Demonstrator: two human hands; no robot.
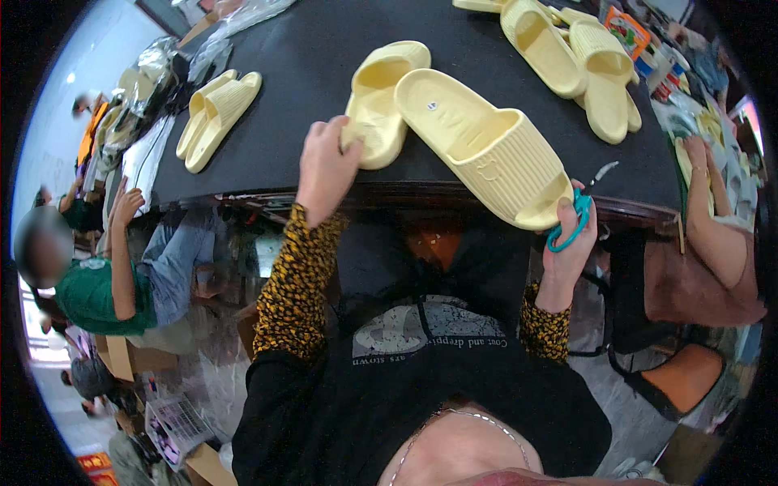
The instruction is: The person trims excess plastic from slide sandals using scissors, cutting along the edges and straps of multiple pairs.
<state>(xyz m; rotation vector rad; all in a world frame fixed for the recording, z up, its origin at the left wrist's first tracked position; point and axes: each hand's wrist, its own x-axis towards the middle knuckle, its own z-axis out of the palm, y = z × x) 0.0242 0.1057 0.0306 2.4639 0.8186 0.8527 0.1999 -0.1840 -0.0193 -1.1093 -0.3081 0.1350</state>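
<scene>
Yellow slippers, black table, crowded workroom

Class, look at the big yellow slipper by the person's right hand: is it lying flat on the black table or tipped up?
Tipped up. The yellow slipper overhangs the black table edge, its toe end propped on the right hand, which also holds teal scissors.
</scene>
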